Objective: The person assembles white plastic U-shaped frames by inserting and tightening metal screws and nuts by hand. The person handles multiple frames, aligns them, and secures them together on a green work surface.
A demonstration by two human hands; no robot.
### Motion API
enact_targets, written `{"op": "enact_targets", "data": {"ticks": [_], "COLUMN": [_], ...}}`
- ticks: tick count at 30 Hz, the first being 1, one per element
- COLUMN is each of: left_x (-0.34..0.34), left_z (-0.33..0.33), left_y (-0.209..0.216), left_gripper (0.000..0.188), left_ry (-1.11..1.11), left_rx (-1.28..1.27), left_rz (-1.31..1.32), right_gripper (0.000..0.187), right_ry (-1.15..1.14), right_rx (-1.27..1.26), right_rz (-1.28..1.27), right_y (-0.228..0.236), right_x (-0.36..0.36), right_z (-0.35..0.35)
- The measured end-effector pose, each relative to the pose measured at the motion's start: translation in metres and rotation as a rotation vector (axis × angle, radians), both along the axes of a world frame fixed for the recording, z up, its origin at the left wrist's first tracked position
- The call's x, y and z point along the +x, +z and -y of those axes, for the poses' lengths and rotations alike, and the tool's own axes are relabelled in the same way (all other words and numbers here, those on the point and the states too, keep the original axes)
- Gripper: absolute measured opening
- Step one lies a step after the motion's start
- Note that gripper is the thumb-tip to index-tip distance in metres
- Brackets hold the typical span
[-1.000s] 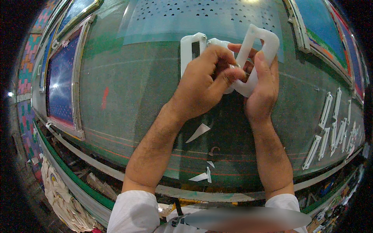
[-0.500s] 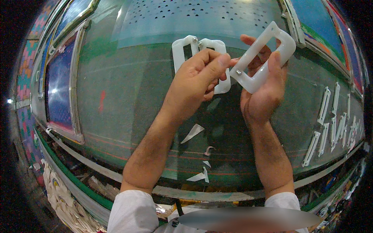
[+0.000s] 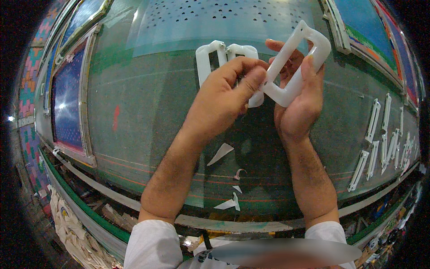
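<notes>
My right hand (image 3: 299,107) grips a white plastic rectangular frame piece (image 3: 299,62), tilted up above a green table (image 3: 143,116). My left hand (image 3: 226,96) has its fingers pinched at the lower end of that frame, thumb and forefinger touching it. Behind my hands two more white frame pieces (image 3: 215,56) lie flat on the table, partly hidden by my fingers.
Small white paper scraps (image 3: 221,153) lie on the table below my hands, more scraps (image 3: 229,204) near the front edge. Several white strips (image 3: 375,143) lie at the right. Framed screens (image 3: 67,98) sit at the left, others (image 3: 358,22) at the upper right.
My right hand has lifted the white frame up and to the right, away from the pieces on the table. My left hand followed, staying pinched at its lower end.
</notes>
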State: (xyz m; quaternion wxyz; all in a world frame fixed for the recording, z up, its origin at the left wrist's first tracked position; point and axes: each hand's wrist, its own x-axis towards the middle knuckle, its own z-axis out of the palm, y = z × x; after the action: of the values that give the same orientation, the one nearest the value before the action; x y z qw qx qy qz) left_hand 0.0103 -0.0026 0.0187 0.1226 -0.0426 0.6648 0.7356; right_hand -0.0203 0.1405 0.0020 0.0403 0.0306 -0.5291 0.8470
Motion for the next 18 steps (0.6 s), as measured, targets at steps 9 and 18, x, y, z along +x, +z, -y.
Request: {"op": "enact_targets", "data": {"ticks": [9, 18], "left_x": [-0.0032, 0.0003], "left_z": [0.0021, 0.0059], "left_y": [0.0015, -0.004], "left_gripper": [0.029, 0.027], "left_ry": [0.068, 0.07], "left_rx": [0.206, 0.299], "left_rz": [0.1, 0.063], "right_gripper": [0.045, 0.045], "right_ry": [-0.058, -0.069], "right_rx": [-0.051, -0.027], "right_rz": [0.044, 0.116], "right_y": [0.0014, 0.0008], "right_x": [0.0008, 0.0057], "right_z": [0.0009, -0.0008]}}
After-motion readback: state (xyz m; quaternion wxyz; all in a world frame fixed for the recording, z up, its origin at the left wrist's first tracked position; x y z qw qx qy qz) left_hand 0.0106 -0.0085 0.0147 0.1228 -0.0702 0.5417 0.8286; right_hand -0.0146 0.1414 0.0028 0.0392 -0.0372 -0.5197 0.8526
